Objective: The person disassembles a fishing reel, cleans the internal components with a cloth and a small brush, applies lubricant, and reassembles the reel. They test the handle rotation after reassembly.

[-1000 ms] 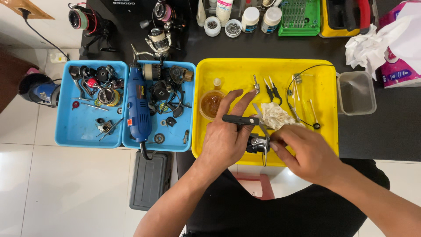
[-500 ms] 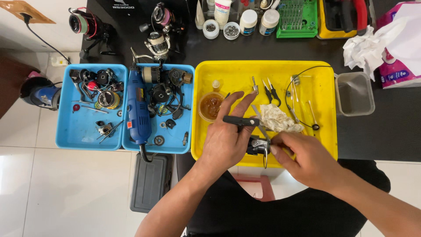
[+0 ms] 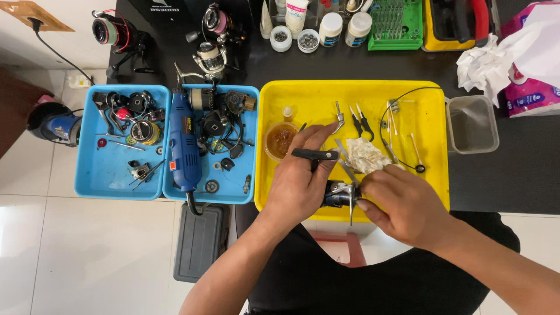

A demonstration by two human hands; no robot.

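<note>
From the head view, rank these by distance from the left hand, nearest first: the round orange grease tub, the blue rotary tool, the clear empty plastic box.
From the left hand:
1. Round orange grease tub, in the yellow tray just above the hand.
2. Blue rotary tool, in the blue tray to the left.
3. Clear empty plastic box, on the black table far right, beyond the yellow tray.

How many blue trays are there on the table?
2. One blue tray is at the far left with small parts; the second blue tray is beside it, next to the yellow tray, and holds a blue power tool.
</note>
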